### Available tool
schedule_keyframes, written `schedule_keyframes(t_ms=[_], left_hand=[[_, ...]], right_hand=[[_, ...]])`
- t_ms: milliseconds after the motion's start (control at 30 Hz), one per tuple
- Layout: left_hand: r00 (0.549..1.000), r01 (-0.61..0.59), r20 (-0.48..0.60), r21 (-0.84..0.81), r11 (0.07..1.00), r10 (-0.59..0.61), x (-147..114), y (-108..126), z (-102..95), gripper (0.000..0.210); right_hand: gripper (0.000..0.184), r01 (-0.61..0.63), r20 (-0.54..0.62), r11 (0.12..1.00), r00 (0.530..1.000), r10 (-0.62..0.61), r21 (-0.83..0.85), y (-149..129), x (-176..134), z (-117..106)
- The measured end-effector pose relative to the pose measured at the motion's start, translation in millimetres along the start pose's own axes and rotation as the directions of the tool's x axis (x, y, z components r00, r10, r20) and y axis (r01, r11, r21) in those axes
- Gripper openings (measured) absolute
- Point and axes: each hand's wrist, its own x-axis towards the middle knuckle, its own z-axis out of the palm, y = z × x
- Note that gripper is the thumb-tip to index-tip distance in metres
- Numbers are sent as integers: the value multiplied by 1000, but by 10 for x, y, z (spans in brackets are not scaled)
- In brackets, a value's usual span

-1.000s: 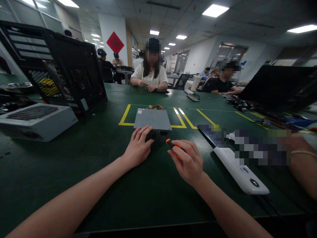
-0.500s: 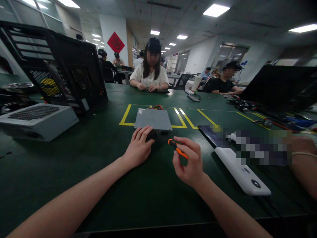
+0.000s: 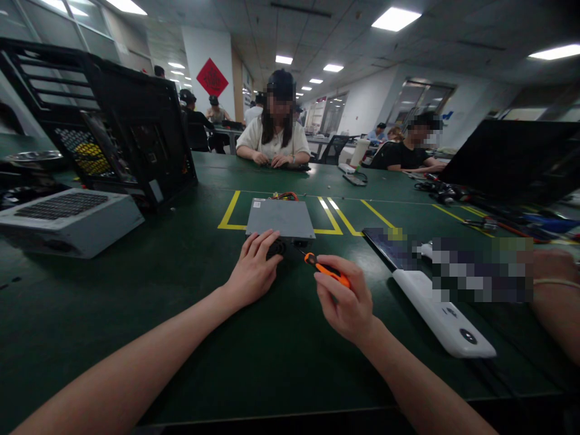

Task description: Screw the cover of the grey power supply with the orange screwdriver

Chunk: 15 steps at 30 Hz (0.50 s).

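Observation:
A grey computer power supply [image 3: 281, 217] lies on the green table in front of me, its coloured wires [image 3: 286, 196] coming out at the far side. My left hand [image 3: 254, 266] grips its near edge, fingertips over the top and thumb low at the front by the black fan grille [image 3: 275, 248]. Between the thumb and fingers of my right hand [image 3: 347, 296] is an orange and black screwdriver [image 3: 328, 270]. Its thin shaft points at the near face of the power supply, by the socket; whether the tip touches a screw is too small to tell.
To the left stand a second power supply [image 3: 72, 220] and an open black computer case [image 3: 149, 139]. A white device with a dark blade-like end [image 3: 444, 314] lies at right, beside another person's arm [image 3: 557, 296]. A person [image 3: 274, 142] sits across the table [image 3: 203, 374].
My right hand's fingers have shifted on the screwdriver, and its handle now lies flatter and further inside the hand. My left hand and the power supply have stayed put.

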Motion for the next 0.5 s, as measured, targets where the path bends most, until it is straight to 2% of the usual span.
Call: schedule_keyframes(t_ms=[100,233,400,500], left_hand=[[1000,-1,-6,-3,1000,1,2,2,-5,23],[1000,0,-10,-12,1000,0,0,0,-1,24],[1000,8,-10,-8,1000,-8,-5,-8,17,24],[1000,3,-10,-10,1000,-3,-7,-10,20,24]], right_hand=[[45,-31,-17,999,999,32,26,-7,5,5],[38,-5,4,1000,1000,5,-10,-2,11,1],[47,-70,-5,996,997,71,58,-1,16,2],[43,-56,12,998,998,55,26,-2,29,0]])
